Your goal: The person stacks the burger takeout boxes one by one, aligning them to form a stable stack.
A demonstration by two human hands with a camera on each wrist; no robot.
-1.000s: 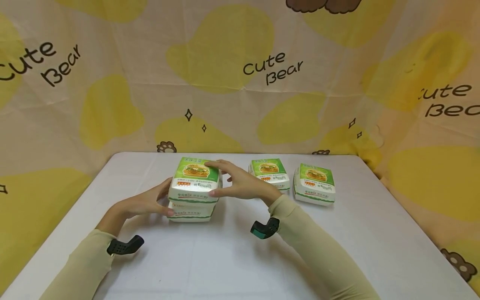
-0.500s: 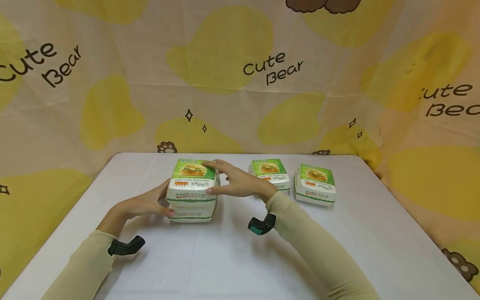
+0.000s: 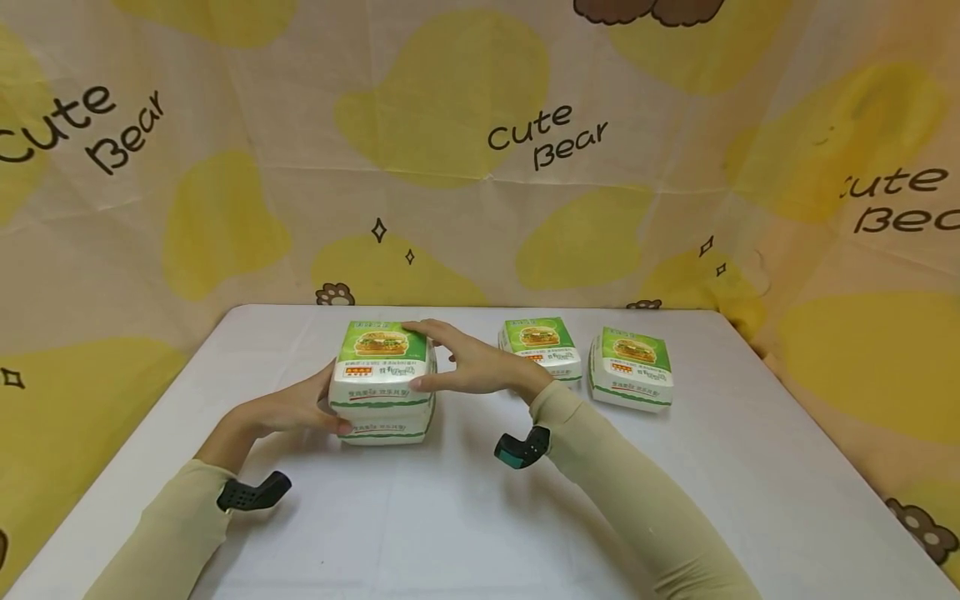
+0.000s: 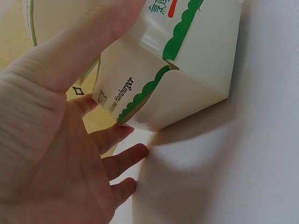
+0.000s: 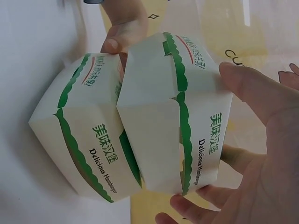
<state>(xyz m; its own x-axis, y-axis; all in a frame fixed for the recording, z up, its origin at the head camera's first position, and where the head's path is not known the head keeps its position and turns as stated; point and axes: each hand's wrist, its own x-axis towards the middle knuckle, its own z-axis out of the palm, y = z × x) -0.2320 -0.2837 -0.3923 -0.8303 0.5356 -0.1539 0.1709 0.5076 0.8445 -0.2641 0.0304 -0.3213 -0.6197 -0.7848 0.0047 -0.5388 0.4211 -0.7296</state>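
Two white and green hamburger boxes form a stack at the left of the table. My right hand (image 3: 476, 367) grips the upper hamburger box (image 3: 382, 358) from its right side, thumb on the near face and fingers toward the back. In the right wrist view this upper box sits slightly askew on the lower hamburger box (image 5: 88, 126). My left hand (image 3: 281, 407) holds the lower box at its left side, with the thumb at the near face. In the left wrist view several of its fingers (image 4: 126, 161) are spread beside and behind the box.
To the right of the stack, a hamburger box (image 3: 538, 342) stands partly behind my right wrist, and another hamburger box (image 3: 632, 371) stands beside it. A patterned yellow cloth (image 3: 450, 100) hangs behind the white table (image 3: 420, 533).
The upper hamburger box has shifted a little left and down over the lower one, and my right hand has gone with it. My left hand and the lower box stay nearly in place.
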